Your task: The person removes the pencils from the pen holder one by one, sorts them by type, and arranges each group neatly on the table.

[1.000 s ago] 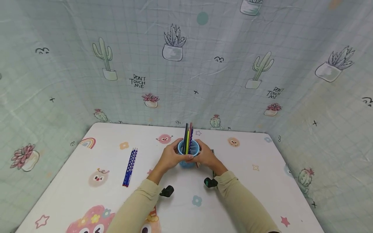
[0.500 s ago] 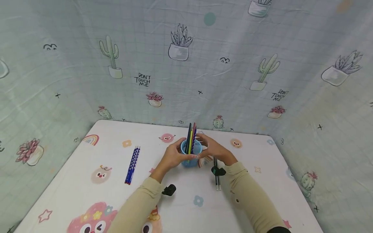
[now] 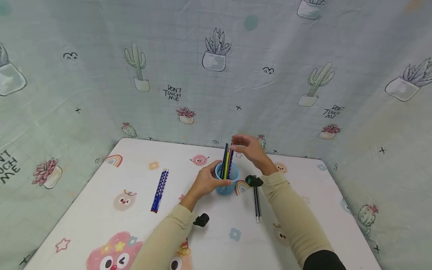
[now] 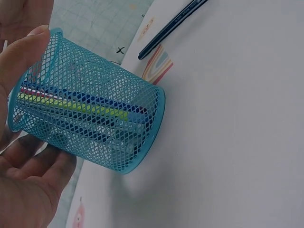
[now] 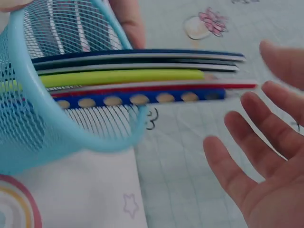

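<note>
My left hand (image 3: 209, 180) grips a light blue mesh pencil cup (image 4: 90, 102) around its side, near the rim. Inside the cup stand several pencils: dark ones, a yellow-green pencil (image 5: 128, 77), a red and white pencil (image 5: 190, 86) and a blue dotted pencil (image 5: 156, 98). Their upper ends stick out above the rim. My right hand (image 3: 251, 150) is off the cup, raised beside the pencil tops. In the right wrist view its fingers are spread just past the pencil ends, holding nothing.
A few blue dotted pencils (image 3: 160, 191) lie together on the left of the white table (image 3: 216, 240). Dark pencils (image 3: 257, 200) lie to the right of the cup, below the right wrist. A patterned cloth wall (image 3: 202, 93) rises behind the table.
My right hand has let go of the cup and risen to the pencil tops. My left hand has kept its hold on the cup. The head view has shifted slightly.
</note>
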A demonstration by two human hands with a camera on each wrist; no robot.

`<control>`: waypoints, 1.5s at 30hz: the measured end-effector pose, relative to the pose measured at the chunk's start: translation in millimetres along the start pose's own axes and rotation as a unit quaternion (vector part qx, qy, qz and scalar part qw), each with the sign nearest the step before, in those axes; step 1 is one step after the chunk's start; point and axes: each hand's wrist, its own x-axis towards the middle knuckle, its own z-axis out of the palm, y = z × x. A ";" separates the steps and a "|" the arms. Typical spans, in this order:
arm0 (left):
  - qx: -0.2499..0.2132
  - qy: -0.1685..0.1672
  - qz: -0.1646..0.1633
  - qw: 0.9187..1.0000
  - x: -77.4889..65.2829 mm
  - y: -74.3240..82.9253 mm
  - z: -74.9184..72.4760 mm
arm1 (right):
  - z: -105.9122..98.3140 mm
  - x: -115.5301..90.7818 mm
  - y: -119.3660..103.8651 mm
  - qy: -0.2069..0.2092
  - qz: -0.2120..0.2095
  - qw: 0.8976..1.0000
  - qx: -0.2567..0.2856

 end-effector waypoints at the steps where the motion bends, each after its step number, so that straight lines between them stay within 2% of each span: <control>1: 0.000 -0.002 0.002 1.000 0.4 0.9 0.9 | 1.6 1.4 -1.7 0.009 -0.002 1.000 -0.007; 12: 0.010 -0.003 0.008 1.000 2.1 3.5 3.4 | 16.4 16.1 -3.3 0.029 -0.002 0.997 -0.071; 18: 0.007 -0.006 0.009 1.000 1.4 3.5 4.8 | 14.1 16.5 -7.3 0.040 -0.004 0.997 -0.072; 23: 0.005 -0.004 0.007 1.000 0.5 2.3 4.6 | 7.9 16.6 -20.1 0.060 -0.021 0.996 -0.060; 30: 0.002 0.004 0.005 1.000 1.2 1.2 3.3 | -10.3 14.5 -54.1 0.108 -0.044 0.992 0.038; 36: 0.015 0.008 -0.012 1.000 0.9 0.7 3.7 | -31.1 10.8 -78.9 0.149 -0.058 0.980 0.118; 42: 0.016 0.012 -0.011 1.000 0.6 2.1 4.1 | -58.2 5.0 -94.9 0.199 -0.035 0.964 0.172; 45: 0.015 0.013 -0.006 1.000 0.6 3.0 3.9 | -71.4 0.6 -95.8 0.213 -0.024 0.960 0.181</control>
